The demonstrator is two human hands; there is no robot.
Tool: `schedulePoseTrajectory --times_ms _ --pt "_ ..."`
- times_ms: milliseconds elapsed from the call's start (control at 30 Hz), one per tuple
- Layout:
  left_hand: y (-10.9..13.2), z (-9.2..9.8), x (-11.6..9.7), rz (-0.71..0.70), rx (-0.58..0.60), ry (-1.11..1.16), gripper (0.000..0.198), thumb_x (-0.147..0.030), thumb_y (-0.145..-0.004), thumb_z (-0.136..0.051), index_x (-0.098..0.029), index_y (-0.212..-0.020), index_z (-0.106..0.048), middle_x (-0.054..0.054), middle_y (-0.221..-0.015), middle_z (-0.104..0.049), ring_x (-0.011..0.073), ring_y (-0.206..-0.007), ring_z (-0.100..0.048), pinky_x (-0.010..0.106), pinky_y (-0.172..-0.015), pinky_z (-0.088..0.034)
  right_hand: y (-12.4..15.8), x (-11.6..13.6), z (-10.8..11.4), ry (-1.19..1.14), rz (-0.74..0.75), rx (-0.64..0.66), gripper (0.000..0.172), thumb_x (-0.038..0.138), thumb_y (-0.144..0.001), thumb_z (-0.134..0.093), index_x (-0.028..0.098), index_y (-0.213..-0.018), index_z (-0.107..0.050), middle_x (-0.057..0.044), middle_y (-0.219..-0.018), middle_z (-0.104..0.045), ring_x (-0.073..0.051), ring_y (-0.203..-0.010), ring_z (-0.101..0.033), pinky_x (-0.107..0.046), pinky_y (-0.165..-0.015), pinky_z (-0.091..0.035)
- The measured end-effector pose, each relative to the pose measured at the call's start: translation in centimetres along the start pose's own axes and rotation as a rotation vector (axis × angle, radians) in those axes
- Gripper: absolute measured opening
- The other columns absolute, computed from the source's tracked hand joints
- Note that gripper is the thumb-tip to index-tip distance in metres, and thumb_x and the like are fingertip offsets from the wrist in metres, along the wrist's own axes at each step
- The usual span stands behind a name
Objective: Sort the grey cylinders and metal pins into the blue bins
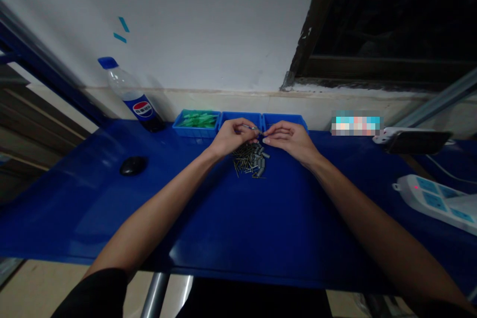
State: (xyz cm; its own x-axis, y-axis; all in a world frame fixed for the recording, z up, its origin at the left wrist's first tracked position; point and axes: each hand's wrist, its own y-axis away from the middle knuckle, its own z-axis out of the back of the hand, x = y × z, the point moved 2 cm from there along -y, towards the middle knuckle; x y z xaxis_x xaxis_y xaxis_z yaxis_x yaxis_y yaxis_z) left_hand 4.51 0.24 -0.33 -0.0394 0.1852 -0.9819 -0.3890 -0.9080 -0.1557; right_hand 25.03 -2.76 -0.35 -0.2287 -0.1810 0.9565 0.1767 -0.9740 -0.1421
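My left hand (231,136) and my right hand (288,139) meet above a pile of small grey metal pins and sleeves (250,160) on the blue table (238,218). Both hands are pinched, fingertips almost touching. A small silvery metal piece (255,129) shows at my left fingertips. My right fingers press together beside it; what they hold is too small to make out. Behind the hands stand three blue bins; the left bin (197,124) holds green plastic parts.
A cola bottle (130,94) stands at the back left, and a black mouse (133,165) lies left of the pile. At the right are a white power strip (436,198) and a phone on a stand (413,140). A wall runs behind the table.
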Motion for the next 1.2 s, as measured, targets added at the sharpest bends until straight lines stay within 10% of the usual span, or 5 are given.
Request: schedulePoseTrajectory --times_ms 267,1200 --pt "-1.0 1.6 1.8 0.037 -0.239 0.241 0.027 -0.015 -0.085 -0.076 -0.013 -0.111 -0.067 0.009 -0.095 -0.081 0.0197 -0.093 -0.079 0.039 -0.098 -0.061 -0.4 -2.7 0.8 0.454 -0.006 0.206 0.016 0.027 -0.076 -0.081 0.021 -0.088 -0.071 -0.005 -0.087 -0.076 -0.02 -0.075 -0.071 -0.034 -0.068 -0.055" --pt "-0.3 0.9 0.2 -0.095 0.121 -0.102 0.019 -0.014 -0.079 -0.064 -0.014 -0.095 -0.075 0.007 -0.08 -0.078 0.0162 -0.076 -0.073 0.031 -0.074 -0.056 -0.3 -4.1 0.6 0.677 -0.029 0.225 0.035 0.019 -0.068 -0.076 0.016 -0.103 -0.081 -0.005 -0.078 -0.077 -0.022 -0.069 -0.071 -0.034 -0.066 -0.054"
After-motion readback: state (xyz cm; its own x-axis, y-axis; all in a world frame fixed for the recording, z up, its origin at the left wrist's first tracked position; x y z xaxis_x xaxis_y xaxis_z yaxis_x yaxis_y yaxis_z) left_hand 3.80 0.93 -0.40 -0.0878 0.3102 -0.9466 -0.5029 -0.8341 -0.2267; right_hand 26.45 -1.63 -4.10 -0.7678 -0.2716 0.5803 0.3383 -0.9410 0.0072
